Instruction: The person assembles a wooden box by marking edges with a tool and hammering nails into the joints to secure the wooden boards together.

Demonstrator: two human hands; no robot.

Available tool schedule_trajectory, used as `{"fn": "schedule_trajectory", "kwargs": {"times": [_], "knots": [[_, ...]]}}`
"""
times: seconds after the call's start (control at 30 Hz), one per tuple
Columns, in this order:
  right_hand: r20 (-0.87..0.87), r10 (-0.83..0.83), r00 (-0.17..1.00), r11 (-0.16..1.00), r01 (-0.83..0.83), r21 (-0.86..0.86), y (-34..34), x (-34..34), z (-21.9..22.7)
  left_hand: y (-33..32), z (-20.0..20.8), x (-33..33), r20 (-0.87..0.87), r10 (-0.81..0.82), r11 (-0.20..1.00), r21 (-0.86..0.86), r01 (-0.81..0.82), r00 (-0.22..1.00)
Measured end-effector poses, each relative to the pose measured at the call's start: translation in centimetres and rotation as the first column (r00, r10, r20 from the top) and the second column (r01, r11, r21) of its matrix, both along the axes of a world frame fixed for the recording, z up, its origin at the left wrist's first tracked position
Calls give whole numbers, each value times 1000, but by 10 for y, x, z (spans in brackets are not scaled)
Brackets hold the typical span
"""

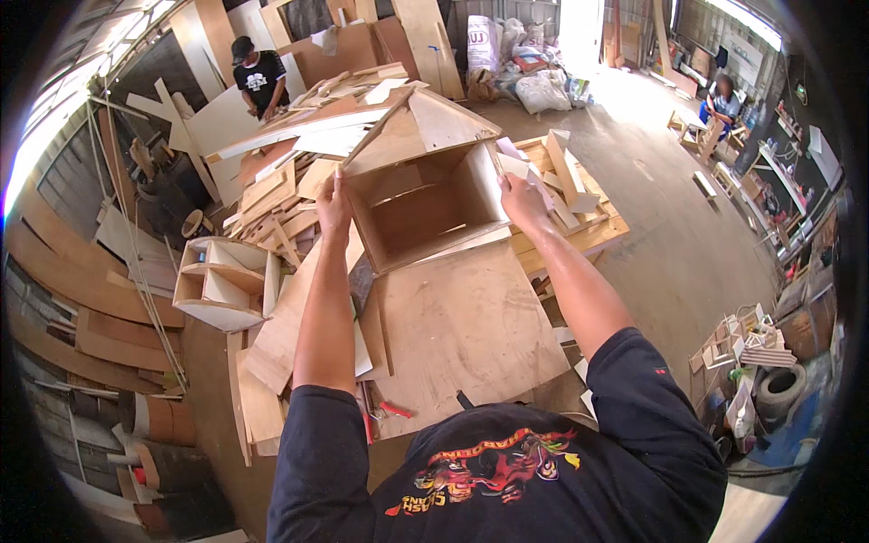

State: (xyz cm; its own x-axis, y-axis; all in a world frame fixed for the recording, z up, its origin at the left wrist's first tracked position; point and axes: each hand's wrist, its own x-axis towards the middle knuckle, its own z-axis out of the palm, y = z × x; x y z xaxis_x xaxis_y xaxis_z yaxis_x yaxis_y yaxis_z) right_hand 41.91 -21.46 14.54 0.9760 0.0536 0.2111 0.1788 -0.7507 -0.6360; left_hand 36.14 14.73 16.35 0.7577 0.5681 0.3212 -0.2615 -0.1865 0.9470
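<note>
A house-shaped wooden box with a peaked top is in front of me, its open face toward me. My left hand is closed on the box's left edge. On the opposite side, my right hand grips the right edge, fingers partly hidden behind the panel. Below the box lies a bare plywood sheet on the worktable. A small red-handled tool rests near the table's front edge, close to my body.
Offcuts are heaped behind and left of the box. A curved wooden shelf unit stands at left. To the right is a slatted wooden table with scraps. One person stands at far left; another sits at far right.
</note>
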Motion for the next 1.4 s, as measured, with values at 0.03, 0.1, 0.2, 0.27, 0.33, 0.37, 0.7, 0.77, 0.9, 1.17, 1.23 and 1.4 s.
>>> {"fn": "schedule_trajectory", "kwargs": {"times": [0.03, 0.1, 0.2, 0.27, 0.33, 0.37, 0.7, 0.77, 0.9, 1.17, 1.23, 1.4], "knots": [[24, -16, 1000, 1000, 16, -3, 1, 1, 0, -1, 2, 0, -8, 19, 1000, 8, -19, 1000], [31, -17, 999, 1000, 17, 2, 1, 1, 1, -5, 5, 1, -2, 32, 999, 26, -32, 999], [37, -15, 999, 1000, 15, 3, 4, 1, 3, -9, 6, 2, 14, 38, 999, 17, -38, 999], [33, -16, 999, 1000, 16, 0, 5, 1, 5, -11, 10, 3, 60, 14, 999, -44, -12, 998], [34, -21, 999, 1000, 21, -3, 7, 1, 7, 7, 6, 10, -26, -46, 998, -44, 45, 999], [34, -13, 999, 1000, 13, 0, 10, 0, 8, 15, 4, 11, -66, -69, 997, -43, 66, 995], [55, -51, 997, 999, 52, -9, 11, 16, 6, 24, 1, 4, -164, -219, 967, -165, 192, 962], [30, -28, 999, 999, 28, -23, 12, 17, 6, 29, 0, 6, -182, -166, 980, -143, 141, 969], [14, -22, 1000, 998, 22, -53, 10, 19, 4, 20, 11, 2, -215, -113, 994, -11, 113, 970], [12, -56, 998, 998, 56, -22, 14, 23, 3, 22, 13, 21, -142, -97, 993, -81, 86, 985], [6, -58, 998, 998, 58, -27, 20, 23, 4, 38, 9, 28, -87, -118, 992, 21, 121, 989], [37, -53, 998, 999, 54, -9, 21, 28, 5, 40, 11, 37, -124, -38, 997, 67, 47, 992]]}}
